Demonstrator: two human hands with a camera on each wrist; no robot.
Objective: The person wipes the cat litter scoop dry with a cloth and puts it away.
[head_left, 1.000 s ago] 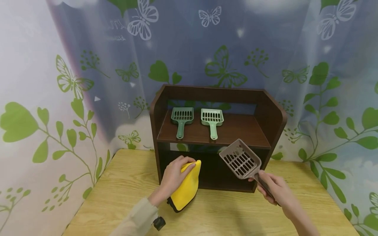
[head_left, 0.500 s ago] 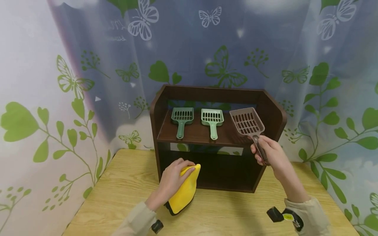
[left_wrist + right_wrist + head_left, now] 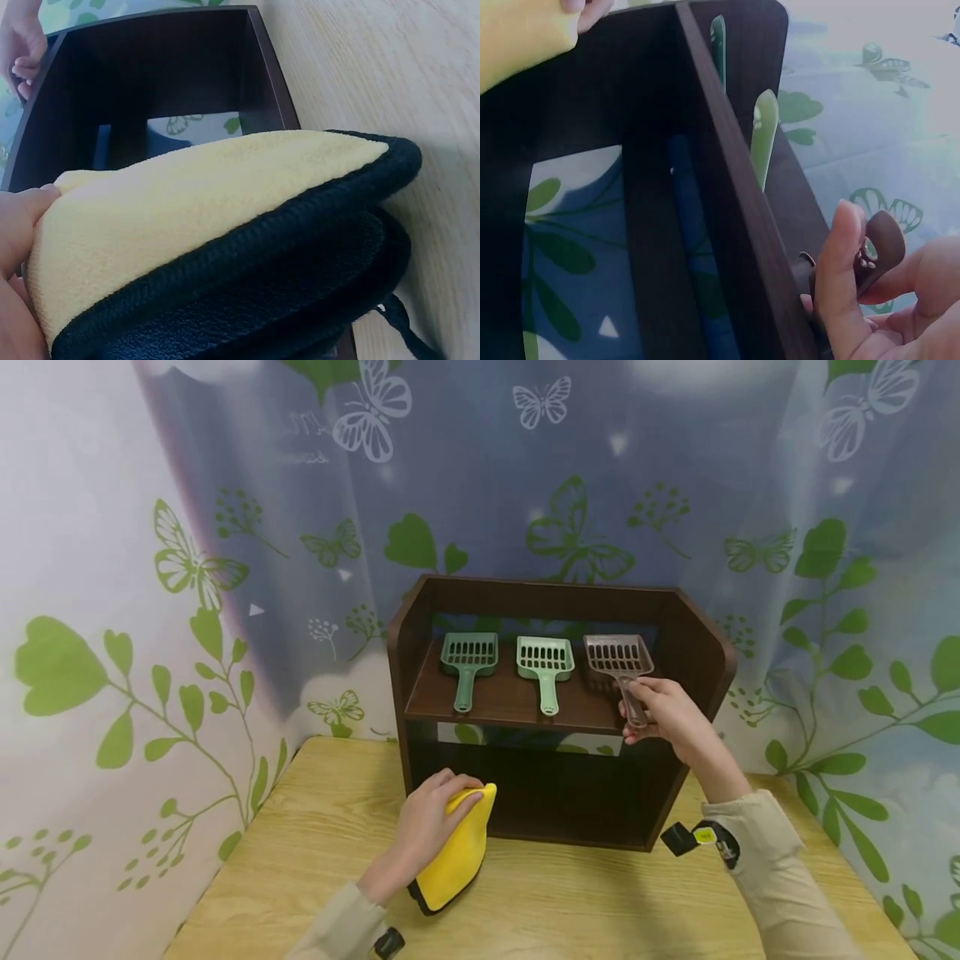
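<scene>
My right hand point(image 3: 663, 718) pinches the handle of a brown slotted litter scoop point(image 3: 619, 656), whose head is at the right part of the shelf unit's upper board. Whether the head touches the board, I cannot tell. To its left on that board lie a light green litter scoop point(image 3: 545, 660) and a dark green litter scoop point(image 3: 469, 656), handles pointing forward. In front of the unit, my left hand point(image 3: 430, 822) grips a folded yellow cloth point(image 3: 453, 860) with a black edge. The left wrist view shows the cloth's point(image 3: 202, 202) dark underside.
The dark brown shelf unit point(image 3: 517, 714) has raised sides and an open lower compartment point(image 3: 555, 793). It stands on a wood-grain table point(image 3: 300, 843). Behind hangs a curtain point(image 3: 480, 468) printed with leaves and butterflies.
The brown scoop has moved up and back in my right hand, from in front of the unit to the upper shelf. My left hand, still gripping the cloth, has shifted slightly left and down.
</scene>
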